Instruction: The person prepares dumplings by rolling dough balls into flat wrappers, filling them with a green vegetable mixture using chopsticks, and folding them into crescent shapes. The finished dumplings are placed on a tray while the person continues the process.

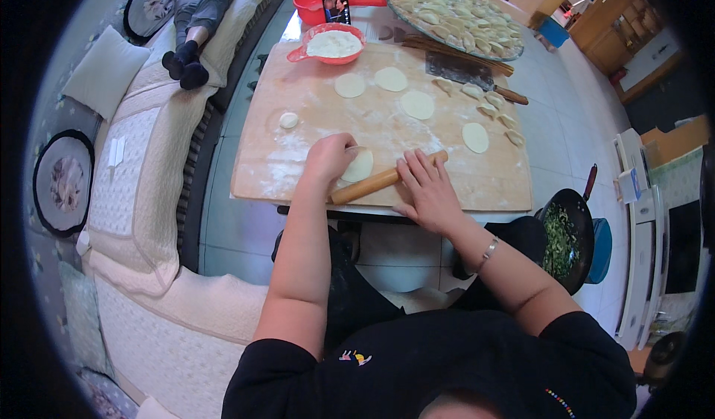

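My left hand (330,157) pinches the edge of a thin round dough wrapper (359,165) that lies on the floured wooden board (268,165). My right hand (427,190) lies over the right part of a wooden rolling pin (368,186), fingers across it. The pin slants along the wrapper's near side, its left end close to my left wrist. Farther up the board are several rolled wrappers (416,105). A small dough piece (288,120) sits on the left. Folded dumplings (491,110) line the right side near a cleaver (461,70).
Behind the board stand a red bowl of flour (335,44), a propped phone (336,5) and a large tray of dumplings (516,56). A wok of chopped greens (560,240) is low at my right. Someone's legs (201,11) rest on the sofa (125,156) at left.
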Action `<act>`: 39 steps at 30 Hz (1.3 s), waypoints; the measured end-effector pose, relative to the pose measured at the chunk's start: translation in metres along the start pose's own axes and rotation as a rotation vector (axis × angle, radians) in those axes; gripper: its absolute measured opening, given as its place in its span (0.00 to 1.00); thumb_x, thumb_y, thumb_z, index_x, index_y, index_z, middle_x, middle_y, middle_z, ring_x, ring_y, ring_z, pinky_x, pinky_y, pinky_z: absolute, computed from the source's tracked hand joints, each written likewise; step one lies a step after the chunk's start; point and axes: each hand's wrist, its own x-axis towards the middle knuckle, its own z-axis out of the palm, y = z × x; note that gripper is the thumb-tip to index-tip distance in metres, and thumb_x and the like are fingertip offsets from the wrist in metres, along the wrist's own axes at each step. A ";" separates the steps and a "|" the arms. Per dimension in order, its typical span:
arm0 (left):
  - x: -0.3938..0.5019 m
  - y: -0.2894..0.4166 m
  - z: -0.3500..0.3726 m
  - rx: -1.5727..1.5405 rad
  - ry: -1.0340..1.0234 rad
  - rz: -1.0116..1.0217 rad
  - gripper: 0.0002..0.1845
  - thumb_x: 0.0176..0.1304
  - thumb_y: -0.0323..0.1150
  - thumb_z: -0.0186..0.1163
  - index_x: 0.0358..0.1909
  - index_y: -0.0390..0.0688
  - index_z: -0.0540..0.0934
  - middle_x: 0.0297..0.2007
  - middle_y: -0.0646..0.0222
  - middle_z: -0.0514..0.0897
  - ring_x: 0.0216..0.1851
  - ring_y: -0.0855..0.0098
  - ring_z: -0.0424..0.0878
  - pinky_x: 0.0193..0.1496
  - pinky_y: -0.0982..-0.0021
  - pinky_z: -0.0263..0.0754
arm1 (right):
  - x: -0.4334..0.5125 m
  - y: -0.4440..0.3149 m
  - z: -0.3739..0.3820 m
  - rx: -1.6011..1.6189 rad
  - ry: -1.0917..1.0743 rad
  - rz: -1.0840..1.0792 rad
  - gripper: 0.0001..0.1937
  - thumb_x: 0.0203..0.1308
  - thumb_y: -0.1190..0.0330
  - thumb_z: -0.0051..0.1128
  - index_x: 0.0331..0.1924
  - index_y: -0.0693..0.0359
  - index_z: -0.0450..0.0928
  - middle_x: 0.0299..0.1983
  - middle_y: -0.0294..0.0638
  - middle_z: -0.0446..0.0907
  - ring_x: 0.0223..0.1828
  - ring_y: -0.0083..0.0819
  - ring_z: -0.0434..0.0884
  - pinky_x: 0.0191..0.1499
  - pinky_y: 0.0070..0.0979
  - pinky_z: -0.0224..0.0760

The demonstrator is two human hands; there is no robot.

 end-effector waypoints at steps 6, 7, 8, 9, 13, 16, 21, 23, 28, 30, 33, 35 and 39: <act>-0.001 0.012 -0.004 0.148 -0.075 -0.016 0.17 0.55 0.40 0.64 0.45 0.45 0.84 0.42 0.55 0.85 0.45 0.54 0.82 0.49 0.58 0.76 | 0.060 0.007 0.009 0.009 0.010 0.085 0.41 0.57 0.40 0.54 0.69 0.59 0.61 0.71 0.49 0.60 0.74 0.46 0.55 0.74 0.52 0.38; -0.001 0.012 -0.003 0.171 -0.067 -0.001 0.17 0.54 0.40 0.64 0.45 0.45 0.84 0.42 0.55 0.85 0.46 0.54 0.82 0.49 0.58 0.76 | 0.064 0.007 0.008 0.012 0.009 0.096 0.41 0.57 0.40 0.54 0.69 0.59 0.62 0.70 0.49 0.60 0.74 0.46 0.55 0.74 0.52 0.38; 0.000 0.011 -0.001 0.194 -0.059 0.017 0.17 0.54 0.40 0.65 0.46 0.46 0.84 0.42 0.55 0.85 0.46 0.54 0.82 0.49 0.58 0.76 | 0.060 0.007 0.006 0.002 0.031 0.081 0.41 0.57 0.41 0.55 0.69 0.59 0.61 0.70 0.49 0.60 0.74 0.46 0.55 0.74 0.52 0.38; 0.000 0.008 0.000 0.215 -0.048 0.028 0.18 0.54 0.40 0.65 0.46 0.46 0.84 0.42 0.55 0.85 0.46 0.54 0.82 0.49 0.58 0.76 | 0.050 0.005 0.006 -0.007 0.051 0.060 0.42 0.57 0.41 0.56 0.69 0.59 0.61 0.70 0.49 0.60 0.74 0.46 0.55 0.74 0.52 0.39; -0.002 0.012 -0.004 0.095 -0.046 -0.053 0.20 0.54 0.40 0.66 0.47 0.42 0.83 0.43 0.53 0.85 0.47 0.53 0.82 0.49 0.58 0.76 | 0.003 -0.001 0.002 0.014 0.068 0.000 0.43 0.54 0.44 0.60 0.70 0.58 0.60 0.70 0.48 0.60 0.74 0.47 0.55 0.74 0.52 0.40; 0.015 0.004 0.005 -0.128 0.079 -0.012 0.20 0.55 0.40 0.66 0.46 0.38 0.82 0.41 0.51 0.84 0.46 0.51 0.82 0.49 0.58 0.75 | -0.012 -0.002 0.004 0.059 0.117 0.005 0.43 0.53 0.45 0.61 0.70 0.55 0.60 0.71 0.46 0.60 0.74 0.45 0.55 0.74 0.52 0.41; 0.085 0.054 0.044 -0.232 0.053 0.275 0.18 0.58 0.35 0.65 0.47 0.33 0.80 0.33 0.57 0.85 0.34 0.69 0.82 0.36 0.65 0.76 | -0.005 0.002 0.007 0.055 0.131 0.046 0.42 0.55 0.43 0.58 0.70 0.54 0.60 0.71 0.45 0.60 0.74 0.43 0.54 0.74 0.52 0.39; 0.100 0.107 0.047 -0.456 -0.266 0.116 0.17 0.59 0.34 0.65 0.48 0.35 0.81 0.36 0.61 0.85 0.35 0.73 0.80 0.37 0.66 0.76 | -0.007 0.006 0.008 0.059 0.126 0.054 0.42 0.55 0.43 0.57 0.71 0.54 0.60 0.70 0.45 0.61 0.74 0.43 0.54 0.74 0.52 0.38; 0.154 0.098 0.089 -0.430 -0.040 0.259 0.17 0.61 0.34 0.64 0.49 0.36 0.81 0.37 0.61 0.85 0.37 0.68 0.82 0.40 0.66 0.77 | -0.002 -0.003 0.005 0.080 0.112 0.013 0.41 0.57 0.42 0.55 0.71 0.53 0.59 0.70 0.43 0.61 0.75 0.42 0.54 0.75 0.51 0.36; 0.158 0.087 0.097 -0.213 0.117 0.290 0.17 0.60 0.34 0.63 0.50 0.37 0.80 0.38 0.60 0.85 0.39 0.63 0.83 0.43 0.64 0.77 | -0.005 0.001 0.006 0.101 0.116 0.036 0.41 0.57 0.42 0.56 0.71 0.53 0.59 0.70 0.43 0.61 0.75 0.42 0.54 0.75 0.50 0.35; 0.105 0.064 0.062 0.058 0.332 0.166 0.18 0.59 0.33 0.63 0.51 0.40 0.81 0.42 0.59 0.84 0.47 0.57 0.81 0.51 0.59 0.75 | -0.005 0.003 0.001 0.109 0.080 0.073 0.41 0.56 0.44 0.58 0.71 0.53 0.60 0.70 0.42 0.60 0.75 0.41 0.53 0.75 0.50 0.35; 0.079 0.032 0.029 0.249 0.494 0.063 0.17 0.58 0.33 0.62 0.49 0.42 0.82 0.47 0.58 0.83 0.51 0.56 0.78 0.55 0.56 0.73 | -0.005 0.001 0.002 0.119 0.083 0.067 0.41 0.55 0.45 0.60 0.70 0.53 0.60 0.70 0.42 0.60 0.75 0.41 0.53 0.75 0.50 0.36; 0.038 -0.043 -0.029 0.500 0.711 -0.253 0.13 0.59 0.35 0.60 0.44 0.43 0.82 0.48 0.58 0.82 0.51 0.56 0.77 0.54 0.52 0.73 | -0.005 -0.004 0.002 0.133 0.166 0.045 0.41 0.53 0.47 0.62 0.69 0.53 0.62 0.69 0.42 0.62 0.74 0.41 0.54 0.75 0.50 0.39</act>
